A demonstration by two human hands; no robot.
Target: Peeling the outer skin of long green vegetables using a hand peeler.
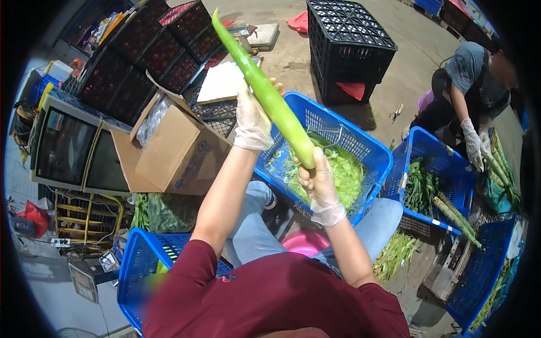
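Note:
I hold a long, peeled, pale green vegetable stem [265, 90] up at a slant over a blue plastic basket [372, 147]. My left hand [252, 121], in a thin clear glove, grips the stem near its middle. My right hand [318, 181], gloved too, clasps the thick lower end. Green peelings [344, 172] fill the basket's bottom, and a metal peeler [331, 135] lies on them, just beyond my right hand.
An open cardboard box [174, 152] stands to the left, with old monitors [73, 149] and black crates [349, 45] behind. Another blue basket [138, 265] is at lower left. On the right a gloved person [470, 84] handles stems beside more blue baskets [434, 169]. A pink basin [304, 242] sits between my knees.

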